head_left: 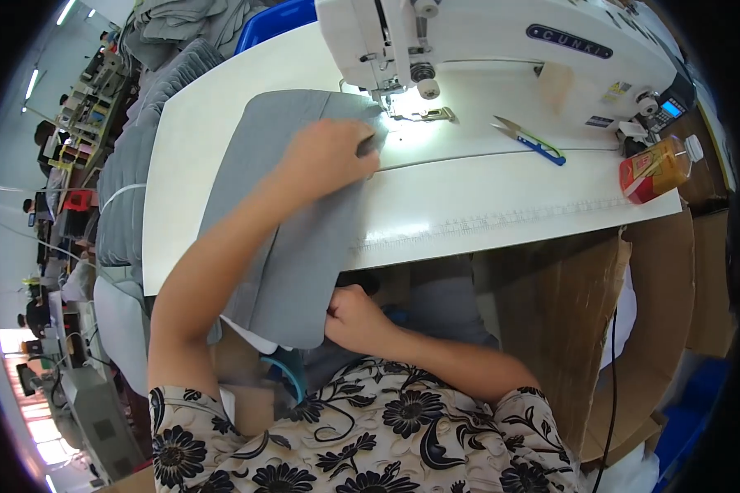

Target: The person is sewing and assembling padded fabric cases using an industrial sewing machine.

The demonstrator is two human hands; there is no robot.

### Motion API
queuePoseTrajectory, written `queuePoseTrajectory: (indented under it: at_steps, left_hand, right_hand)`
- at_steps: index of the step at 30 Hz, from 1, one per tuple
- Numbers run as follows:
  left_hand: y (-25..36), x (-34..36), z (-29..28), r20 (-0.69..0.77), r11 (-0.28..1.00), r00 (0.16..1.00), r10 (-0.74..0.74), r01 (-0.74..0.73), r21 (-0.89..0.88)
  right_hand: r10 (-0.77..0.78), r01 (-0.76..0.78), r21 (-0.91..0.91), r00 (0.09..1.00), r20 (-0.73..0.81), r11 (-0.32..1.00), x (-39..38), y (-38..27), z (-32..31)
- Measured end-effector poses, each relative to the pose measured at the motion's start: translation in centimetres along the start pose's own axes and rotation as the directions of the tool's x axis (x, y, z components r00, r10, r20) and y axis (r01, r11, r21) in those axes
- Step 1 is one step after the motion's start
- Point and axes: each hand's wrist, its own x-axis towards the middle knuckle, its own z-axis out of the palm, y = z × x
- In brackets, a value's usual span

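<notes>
Your left grip [333,156] lies on the upper part of the grey cloth [300,263], fingers bent near its right edge; whether they pinch it, you cannot tell from here. Your right grip [358,320] is closed on the cloth's lower right edge, fingertips hidden. The cloth lies on the white bench [485,185], its far right corner beside the lit needle area of the sewing machine [485,33], its near end hanging over the front edge toward your lap. To the right of the needle, blue-handled scissors [534,144] rest on the bench; further right stands a red-labelled bottle [658,170]. Past the bench's left edge you have a heap of grey fabric [144,156], and at your right a cardboard box [563,329].
</notes>
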Motion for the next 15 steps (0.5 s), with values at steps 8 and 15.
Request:
queuePoseTrajectory:
  at_steps: [8, 15]
  left_hand:
    - [-3.9, 1.1, 0.3, -0.066, 0.94, 0.982, 0.176, -0.188, -0.283]
    - [-1.6, 0.9, 0.5, -0.128, 0.979, 0.981, 0.148, -0.163, -0.121]
  right_hand:
    - [-0.482, 0.364, -0.88, 0.856, 0.187, 0.306, 2.5, -3.5, -10.1]
    - [-0.424, 0.335, -0.94, 0.863, 0.275, 0.072, 6.5, -2.7, -13.1]
